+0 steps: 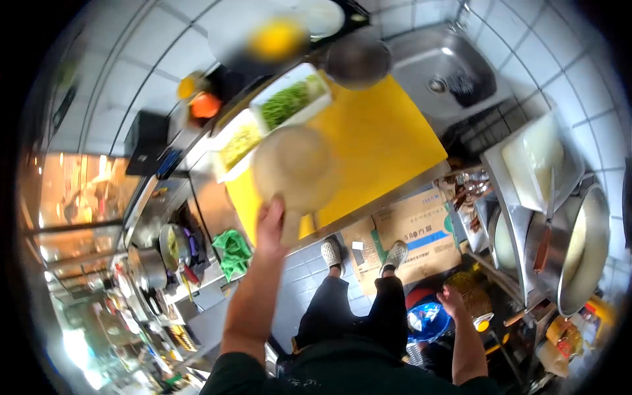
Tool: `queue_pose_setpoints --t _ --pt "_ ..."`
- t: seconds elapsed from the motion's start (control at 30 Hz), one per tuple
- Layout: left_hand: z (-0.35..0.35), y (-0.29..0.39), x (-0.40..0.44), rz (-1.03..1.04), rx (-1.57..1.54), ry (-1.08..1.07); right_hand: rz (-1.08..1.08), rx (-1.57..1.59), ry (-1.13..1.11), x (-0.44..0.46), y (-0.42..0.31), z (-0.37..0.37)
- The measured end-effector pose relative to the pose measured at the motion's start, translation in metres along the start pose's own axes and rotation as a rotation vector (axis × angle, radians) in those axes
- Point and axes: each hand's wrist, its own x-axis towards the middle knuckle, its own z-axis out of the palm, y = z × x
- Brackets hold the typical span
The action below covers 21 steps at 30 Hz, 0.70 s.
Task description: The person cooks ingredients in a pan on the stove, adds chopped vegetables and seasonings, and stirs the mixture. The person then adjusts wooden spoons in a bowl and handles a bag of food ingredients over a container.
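Note:
My left hand (270,224) is closed on the handle of a beige scoop (289,164), round and smeared by motion. The scoop is over the yellow cutting board (378,138), and I cannot tell whether anything is in it. Beyond it stand a white container of chopped greens (286,105) and another of pale yellowish pieces (240,145). Down at my right side hangs my right hand (451,301), its fingers loosely bent, with nothing visible in them. It is nearest to a blue-lined bin (429,320).
A steel sink (421,69) lies behind the board, with a dark bowl (359,60) beside it. To the right, a shelf holds a large metal pot (584,247) and a knife (544,247). Flattened cardboard (418,230) covers the floor; a green cloth (232,253) hangs at left.

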Motion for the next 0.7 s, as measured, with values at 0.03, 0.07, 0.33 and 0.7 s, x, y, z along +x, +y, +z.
queue_pose_setpoints --t 0.03,0.07,0.33,0.7 --pt "0.014 -0.001 0.007 -0.031 -0.231 -0.043 0.03 -0.062 0.036 -0.018 0.006 0.0" --pt "0.028 -0.002 0.015 -0.071 -0.461 -0.08 0.064 -0.124 0.071 -0.032 0.016 -0.001" --pt "-0.044 0.035 -0.035 0.442 1.822 -0.488 0.067 -0.214 0.263 -0.147 -0.054 -0.009" --pt "-0.124 0.067 -0.08 0.683 1.793 -0.255 -0.309 -0.149 0.085 -0.066 -0.167 0.089"
